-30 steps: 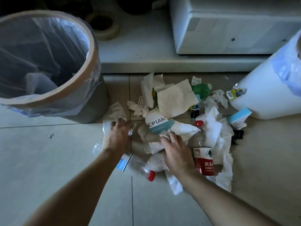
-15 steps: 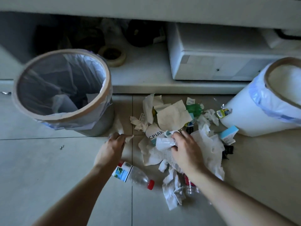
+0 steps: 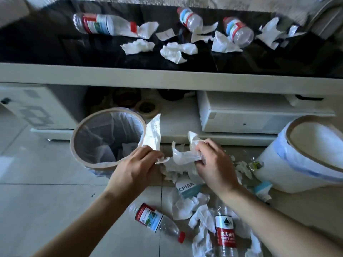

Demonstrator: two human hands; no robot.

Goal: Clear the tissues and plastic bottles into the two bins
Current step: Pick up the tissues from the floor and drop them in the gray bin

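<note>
Tissues in hand: the left hand (image 3: 137, 167) is closed on a flat white tissue (image 3: 152, 132) that stands up from its fingers beside the grey bin's rim; the right hand (image 3: 215, 164) is clenched round a crumpled wad (image 3: 182, 156) of tissue, raised above the floor pile.
Grey bin (image 3: 78, 134): round, tan rim, lined with a clear bag; a few pale scraps lie at the bottom. It stands on the floor to the left, just beyond the left hand.
White bin (image 3: 274, 164): to the right, lined with a bluish bag, tilted toward the camera; its inside shows nothing that can be told.
Floor pile (image 3: 187, 204): crumpled tissues spread between the two bins and under the right forearm, with a white-and-teal packet marked "CPIAK" (image 3: 186, 188) among them.
Floor bottles: a clear bottle (image 3: 157, 220) with a red cap lies on its side under the left forearm; a red-label bottle (image 3: 225, 236) lies among the tissues near the bottom edge.
Small wrappers: a teal-and-white one (image 3: 261, 189) touches the white bin's base.
Table (image 3: 55, 45): dark top above the bins, carrying three more bottles, the largest (image 3: 104, 24) at the left, and several loose tissues (image 3: 174, 51).
Under the table: a white box (image 3: 250, 115) and a roll of tape (image 3: 147, 107) behind the grey bin.
</note>
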